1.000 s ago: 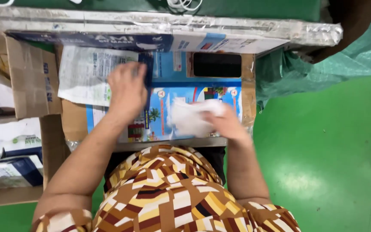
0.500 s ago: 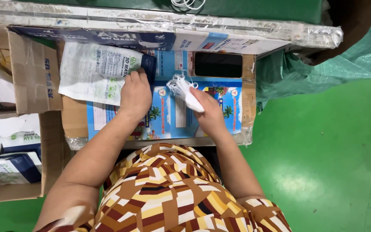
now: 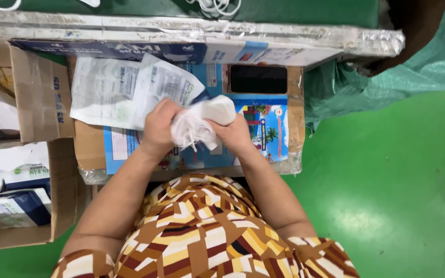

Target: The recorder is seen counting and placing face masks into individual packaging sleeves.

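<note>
Both hands meet at the centre of the frame, just above the patterned brown, orange and white garment at the bottom edge. Her left hand [image 3: 159, 128] curls its fingers around the left side of a white face mask [image 3: 202, 123], while the right hand [image 3: 235, 135] clamps the folded mask body from the right, thumb on top. Between them the mask is bunched up, its thin ear loops dangling in a loose tangle under the fingers. It looks very light and soft, easily crumpled, so the folded body seems the surer place to grip; the loops would likely snag or stretch if pulled.

Under the hands lies a small work board [image 3: 263, 128] covered with blue printed cardboard and clear film. Two printed plastic sleeves [image 3: 130, 92] lie overlapping at centre left, the upper one touching the left hand. One dark phone [image 3: 258, 79] rests just beyond the hands. At the left edge, open cardboard boxes [image 3: 37, 103] hold more packets; their count cannot be told. Farther up, a foil-wrapped ledge [image 3: 305, 36] crosses the frame, with loose white loops along the top edge. Green floor [image 3: 387, 206] fills the right.
</note>
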